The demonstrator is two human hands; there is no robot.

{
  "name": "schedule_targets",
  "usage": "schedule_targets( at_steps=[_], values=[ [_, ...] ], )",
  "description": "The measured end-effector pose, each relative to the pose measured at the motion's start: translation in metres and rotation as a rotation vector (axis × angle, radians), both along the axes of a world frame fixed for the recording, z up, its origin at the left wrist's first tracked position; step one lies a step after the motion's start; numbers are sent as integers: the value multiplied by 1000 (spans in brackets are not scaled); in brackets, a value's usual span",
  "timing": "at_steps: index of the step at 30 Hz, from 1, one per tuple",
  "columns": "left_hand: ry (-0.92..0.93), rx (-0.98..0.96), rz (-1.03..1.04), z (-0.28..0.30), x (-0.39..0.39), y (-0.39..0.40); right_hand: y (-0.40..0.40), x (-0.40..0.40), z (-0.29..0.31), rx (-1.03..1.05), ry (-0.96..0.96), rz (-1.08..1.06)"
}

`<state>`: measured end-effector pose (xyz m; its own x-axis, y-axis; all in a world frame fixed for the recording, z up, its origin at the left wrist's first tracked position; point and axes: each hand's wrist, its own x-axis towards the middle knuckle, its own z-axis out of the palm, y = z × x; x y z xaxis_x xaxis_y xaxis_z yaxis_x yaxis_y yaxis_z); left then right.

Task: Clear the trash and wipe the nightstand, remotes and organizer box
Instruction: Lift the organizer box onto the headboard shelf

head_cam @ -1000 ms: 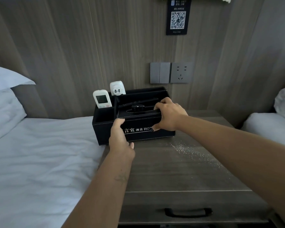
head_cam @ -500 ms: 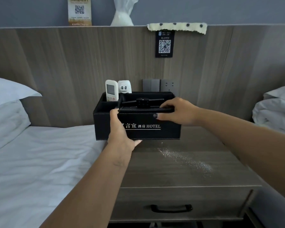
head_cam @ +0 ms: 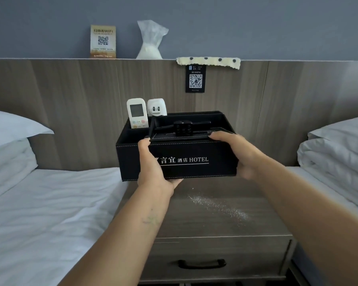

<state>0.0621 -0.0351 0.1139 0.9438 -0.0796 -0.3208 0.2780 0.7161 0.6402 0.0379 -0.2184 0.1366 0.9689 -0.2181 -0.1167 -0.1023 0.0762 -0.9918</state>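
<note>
A black organizer box [head_cam: 194,168] with white "HOTEL" lettering hangs above the wooden nightstand [head_cam: 211,219], held by both hands. My left hand [head_cam: 153,170] grips its front left from below, thumb hooked over the rim. My right hand [head_cam: 234,153] grips the right front corner, fingers over the rim. Inside stand a white remote [head_cam: 137,113] with a screen, a white plug adapter [head_cam: 157,107] and a black remote [head_cam: 182,127] lying flat. A streak of white crumbs [head_cam: 217,206] lies on the nightstand top.
White beds flank the nightstand, left [head_cam: 50,213] and right [head_cam: 337,157]. On the headboard ledge stand a WiFi card [head_cam: 103,41], a tissue pack [head_cam: 150,41] and a dotted cloth [head_cam: 208,61]. The nightstand has a drawer with a black handle [head_cam: 202,263].
Both hands have lifted the organizer box off the nightstand and brought it up and nearer. My view has tilted up, bringing the ledge into sight.
</note>
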Motion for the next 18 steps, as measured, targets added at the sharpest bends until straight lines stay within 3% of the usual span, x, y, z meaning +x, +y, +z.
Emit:
schedule_targets(
  at_steps=[12,18],
  values=[
    [-43,158,-195,38,-24,-10,1,-24,12,99,-30,-176],
    [-37,140,-93,40,-1,-19,-14,-15,24,-147,-74,-63]
  ],
)
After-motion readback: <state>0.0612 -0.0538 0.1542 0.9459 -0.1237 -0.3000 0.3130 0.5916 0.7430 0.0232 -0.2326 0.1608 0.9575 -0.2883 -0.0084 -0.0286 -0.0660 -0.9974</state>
